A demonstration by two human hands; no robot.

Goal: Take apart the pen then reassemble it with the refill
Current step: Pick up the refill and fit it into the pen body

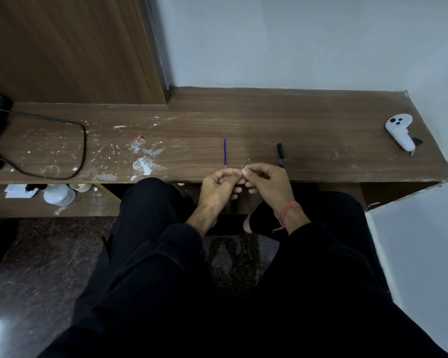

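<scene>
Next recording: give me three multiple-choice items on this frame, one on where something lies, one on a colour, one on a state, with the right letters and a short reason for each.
1. Where does the white controller lie?
A. At the right end of the wooden counter
B. On the floor
C. On the person's lap

2. What colour is the refill lying on the counter?
A. Red
B. Blue
C. Green

3. What are the two hands doing?
A. Resting flat on the counter
B. Hanging at the person's sides
C. Pinching a thin pen part between them

Answers:
1. A, it sits near the counter's right end, close to the wall.
2. B, the thin stick beyond the hands is blue.
3. C, the left hand and right hand meet at the counter's front edge, fingertips closed on a thin pen part that sticks up between them.
</scene>
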